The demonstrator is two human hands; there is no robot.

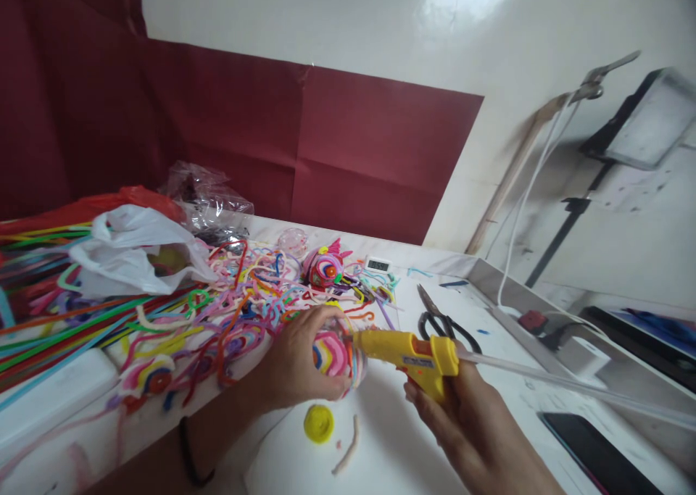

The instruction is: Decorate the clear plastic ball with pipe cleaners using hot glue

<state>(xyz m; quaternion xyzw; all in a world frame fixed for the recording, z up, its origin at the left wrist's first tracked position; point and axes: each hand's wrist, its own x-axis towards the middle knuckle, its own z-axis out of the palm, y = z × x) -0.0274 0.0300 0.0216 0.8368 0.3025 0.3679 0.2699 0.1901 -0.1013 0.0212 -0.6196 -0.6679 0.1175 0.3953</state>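
Observation:
My left hand (293, 357) is wrapped round a ball covered in coiled pipe cleaners (333, 354), pink, yellow, blue and white; its left part is hidden by my fingers. In my right hand (478, 426) is a yellow hot glue gun (418, 354), a long clear glue stick (522, 368) running out of its back. The gun's nozzle points left and reaches the ball's upper right side; whether it touches I cannot tell. Just below the ball lie a flat yellow pipe-cleaner coil (318, 424) and a short pale piece of pipe cleaner (348, 446).
Loose pipe cleaners (239, 285) heap over the table's left, with a white plastic bag (141, 248) among them. Behind the ball stands a finished-looking pipe-cleaner fish (326, 267) near a small digital clock (377, 264). Black-handled scissors (443, 321) and a phone (598, 451) lie to the right.

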